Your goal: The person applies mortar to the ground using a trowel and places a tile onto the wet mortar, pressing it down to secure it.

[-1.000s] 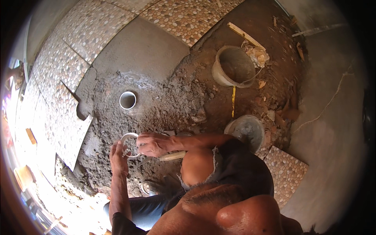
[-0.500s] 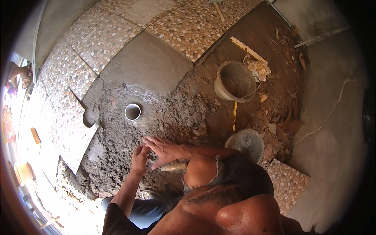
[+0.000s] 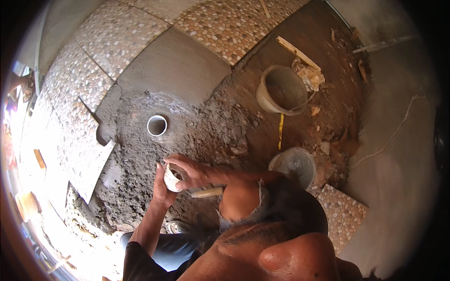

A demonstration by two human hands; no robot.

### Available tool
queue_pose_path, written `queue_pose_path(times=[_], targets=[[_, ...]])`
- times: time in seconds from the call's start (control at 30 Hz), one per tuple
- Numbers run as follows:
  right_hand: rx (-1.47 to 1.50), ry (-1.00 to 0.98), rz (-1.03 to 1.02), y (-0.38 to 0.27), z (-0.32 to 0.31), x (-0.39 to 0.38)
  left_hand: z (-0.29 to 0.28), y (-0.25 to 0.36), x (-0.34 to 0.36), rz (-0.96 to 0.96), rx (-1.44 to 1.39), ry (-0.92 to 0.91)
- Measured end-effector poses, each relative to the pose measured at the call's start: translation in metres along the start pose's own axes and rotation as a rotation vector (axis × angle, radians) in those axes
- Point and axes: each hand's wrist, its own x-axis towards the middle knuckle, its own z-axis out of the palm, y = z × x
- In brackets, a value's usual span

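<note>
Together, left hand and right hand are clamping short white ring from opposite sides; white pipe is standing in mortar.

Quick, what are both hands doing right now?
Left hand: closed around one side of the white ring.
Right hand: holding the same ring's other side.
</note>
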Motion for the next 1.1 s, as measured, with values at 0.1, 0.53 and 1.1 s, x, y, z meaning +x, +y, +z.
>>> queue_pose_path(times=[0.1, 0.53, 1.1], targets=[[-0.075, -0.04, 0.022, 0.007, 0.007, 0.001, 0.0, -0.003, 0.0, -0.002, 0.008, 0.087], [-0.394, 0.083, 0.303, -0.024, -0.088, -0.034, 0.01, -0.007, -0.007, -0.057, 0.513, 0.147], [-0.546, -0.139, 0.541, -0.014, -0.108, -0.113, -0.012, -0.031, 0.0, 0.02, 1.487, -0.226]])
